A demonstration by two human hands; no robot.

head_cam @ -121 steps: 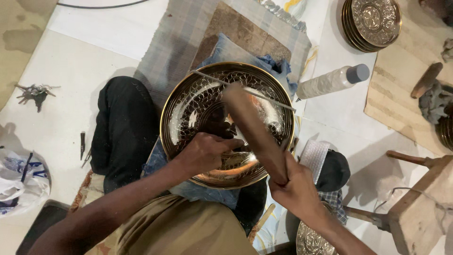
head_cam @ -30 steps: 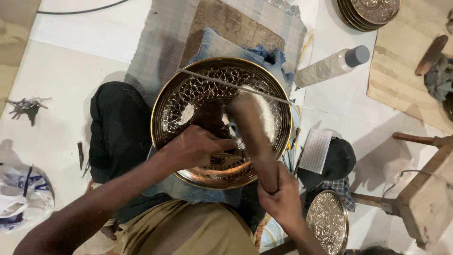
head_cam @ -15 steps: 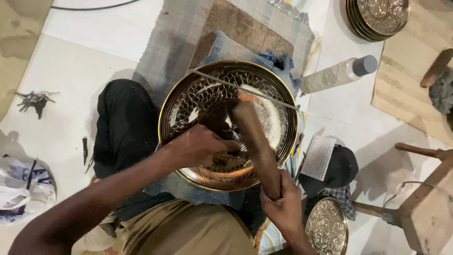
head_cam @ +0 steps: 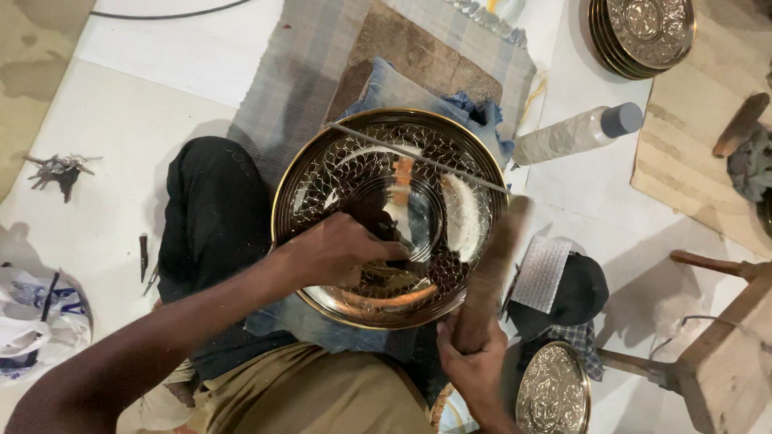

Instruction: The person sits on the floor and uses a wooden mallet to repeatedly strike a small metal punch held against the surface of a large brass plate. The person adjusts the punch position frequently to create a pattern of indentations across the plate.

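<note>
White floor [head_cam: 185, 56] spreads beneath me, with a grey checked mat [head_cam: 289, 72] just beyond the big engraved brass tray [head_cam: 450, 161] that sits on my lap and serves as my landmark. Over the tray's centre my left hand [head_cam: 338, 251] pinches a small dark punch [head_cam: 384, 227] against the metal, while at its near right rim my right hand [head_cam: 476, 371] is clenched around a wooden mallet [head_cam: 490, 273]. Beyond the tray's far right edge I see a clear plastic bottle [head_cam: 572, 135] lying on its side.
</note>
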